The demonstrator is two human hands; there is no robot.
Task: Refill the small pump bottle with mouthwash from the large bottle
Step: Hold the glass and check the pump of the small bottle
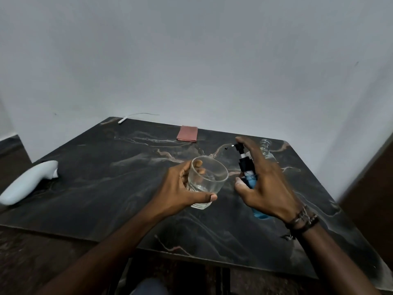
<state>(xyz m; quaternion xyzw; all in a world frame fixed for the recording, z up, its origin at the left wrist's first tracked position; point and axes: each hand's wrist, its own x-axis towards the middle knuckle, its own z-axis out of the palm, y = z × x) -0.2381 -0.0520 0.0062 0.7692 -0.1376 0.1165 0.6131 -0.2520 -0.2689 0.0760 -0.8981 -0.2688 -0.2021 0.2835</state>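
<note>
Both hands are busy: left hand [180, 188] grips a clear glass tumbler [207, 180], tilted toward the nozzle, seemingly to catch a test squirt; right hand [269, 188] wraps the small pump bottle [249, 177], forefinger over its head. Behind my right hand the large bottle [265, 149] stands uncapped on the dark marble table [127, 177], against a bare white wall [191, 56].

A plain pale grey wall [191, 50] fills the upper half of the frame, lit dimly and evenly. A dark marble-patterned table [106, 188] with pinkish veins is set against it across the middle and lower frame. Dark brown floor [32, 262] is seen at lower left, and a strip of it at far left. A brown panel [372, 199] is seen at right.
</note>
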